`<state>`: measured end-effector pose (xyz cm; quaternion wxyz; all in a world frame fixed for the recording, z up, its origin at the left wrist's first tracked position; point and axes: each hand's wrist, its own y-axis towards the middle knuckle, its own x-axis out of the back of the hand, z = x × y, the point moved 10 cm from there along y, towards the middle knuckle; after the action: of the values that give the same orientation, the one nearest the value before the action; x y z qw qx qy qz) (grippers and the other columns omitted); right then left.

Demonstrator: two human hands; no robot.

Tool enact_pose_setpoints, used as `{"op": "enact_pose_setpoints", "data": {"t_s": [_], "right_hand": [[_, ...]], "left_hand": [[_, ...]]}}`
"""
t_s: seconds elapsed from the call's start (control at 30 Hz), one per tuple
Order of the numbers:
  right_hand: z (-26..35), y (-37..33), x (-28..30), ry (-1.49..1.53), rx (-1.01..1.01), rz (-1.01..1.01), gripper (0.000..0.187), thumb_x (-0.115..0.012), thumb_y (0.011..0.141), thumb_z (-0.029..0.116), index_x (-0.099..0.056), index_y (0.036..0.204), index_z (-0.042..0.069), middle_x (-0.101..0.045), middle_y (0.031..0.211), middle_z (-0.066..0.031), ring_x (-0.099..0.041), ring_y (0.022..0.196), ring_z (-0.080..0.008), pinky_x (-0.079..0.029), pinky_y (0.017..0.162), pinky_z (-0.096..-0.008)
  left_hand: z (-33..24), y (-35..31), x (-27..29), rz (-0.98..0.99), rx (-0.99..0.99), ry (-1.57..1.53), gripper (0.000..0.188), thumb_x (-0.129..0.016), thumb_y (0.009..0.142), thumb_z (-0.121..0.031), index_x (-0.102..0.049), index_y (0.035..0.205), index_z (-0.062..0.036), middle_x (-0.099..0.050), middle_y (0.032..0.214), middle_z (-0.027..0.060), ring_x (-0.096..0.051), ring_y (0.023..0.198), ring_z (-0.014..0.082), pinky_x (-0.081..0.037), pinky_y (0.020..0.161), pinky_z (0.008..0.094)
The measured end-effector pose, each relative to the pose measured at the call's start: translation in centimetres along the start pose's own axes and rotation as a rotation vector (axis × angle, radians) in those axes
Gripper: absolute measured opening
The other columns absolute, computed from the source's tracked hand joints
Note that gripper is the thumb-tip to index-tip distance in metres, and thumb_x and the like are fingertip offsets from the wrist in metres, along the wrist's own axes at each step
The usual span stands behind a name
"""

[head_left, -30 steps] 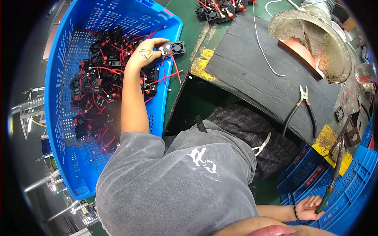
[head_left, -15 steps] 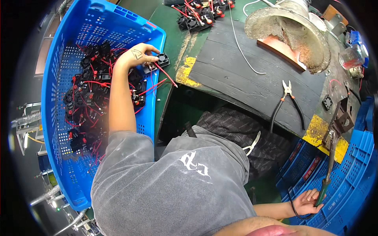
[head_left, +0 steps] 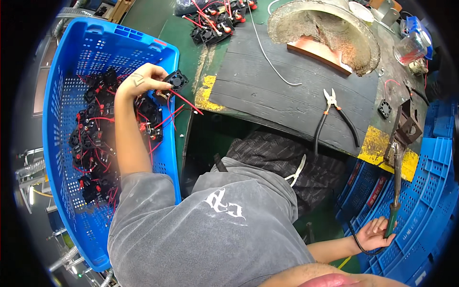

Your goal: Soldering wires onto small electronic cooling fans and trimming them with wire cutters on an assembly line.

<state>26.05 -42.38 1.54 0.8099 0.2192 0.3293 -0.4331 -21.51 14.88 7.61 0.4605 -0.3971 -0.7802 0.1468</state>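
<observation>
My left hand is over the right rim of a blue perforated crate. Thumb and fingers pinch a small black fan assembly, from which red wires hang to the right. Beneath the hand, the crate holds a heap of similar black fan parts with red wires. At the lower right, my right hand is closed around the green handle of a soldering iron. Its metal shaft points away toward a rusty metal stand on the bench corner; I cannot tell whether the tip touches it.
Orange-and-black pliers lie on the dark mat. Behind them stand a dirty funnel-shaped hood and a copper-coloured strip. More fan assemblies lie at the back. A loose fan and a glass jar are on the right.
The view has shifted, so the bench appears further left. The fan assembly in my left hand has tilted, showing more of its round face. My right hand keeps its grip on the soldering iron.
</observation>
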Motion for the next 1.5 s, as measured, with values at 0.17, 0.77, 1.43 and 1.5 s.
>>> {"op": "enact_pose_setpoints", "data": {"t_s": [0.17,0.77,1.43,1.5], "right_hand": [[-0.1,0.0,-0.5,0.005,-0.005,0.015,0.047,-0.048,0.099,0.037,-0.058,0.114,-0.006,-0.05,0.068,-0.0081,-0.043,0.05,-0.0118,-0.038,0.039,-0.0207],[2.3,-2.0,-0.2,-0.007,0.079,-0.05,0.048,-0.051,0.098,0.036,-0.059,0.119,-0.007,-0.048,0.069,-0.0074,-0.041,0.054,-0.0129,-0.035,0.042,-0.0238],[2.6,-2.3,0.0,-0.081,0.126,-0.139,0.047,-0.052,0.098,0.038,-0.06,0.115,-0.005,-0.052,0.064,-0.0087,-0.043,0.048,-0.0128,-0.036,0.039,-0.0229],[2.6,-2.3,0.1,-0.075,0.115,-0.134,0.047,-0.052,0.098,0.038,-0.059,0.116,-0.005,-0.052,0.064,-0.0086,-0.043,0.048,-0.0127,-0.036,0.038,-0.0229]], "left_hand": [[-8.1,-3.6,-1.0,0.017,-0.338,-0.31,0.018,-0.073,0.078,-0.005,-0.059,0.089,-0.0022,-0.061,0.078,0.0005,-0.057,0.066,0.0064,-0.047,0.062,0.0221],[-18.3,6.5,-17.7,0.002,-0.308,-1.338,0.02,-0.066,0.09,-0.02,-0.062,0.094,-0.0009,-0.068,0.088,0.0108,-0.066,0.07,0.0182,-0.059,0.067,0.0355],[-27.0,10.7,-22.0,0.529,-0.226,-2.331,0.027,-0.06,0.092,-0.016,-0.058,0.103,0.0082,-0.065,0.099,0.0174,-0.067,0.089,0.0266,-0.059,0.086,0.0349],[-26.2,11.0,-21.8,0.319,-0.242,-2.255,0.026,-0.059,0.093,-0.016,-0.058,0.104,0.008,-0.064,0.101,0.0181,-0.066,0.092,0.0278,-0.059,0.087,0.0359]]}}
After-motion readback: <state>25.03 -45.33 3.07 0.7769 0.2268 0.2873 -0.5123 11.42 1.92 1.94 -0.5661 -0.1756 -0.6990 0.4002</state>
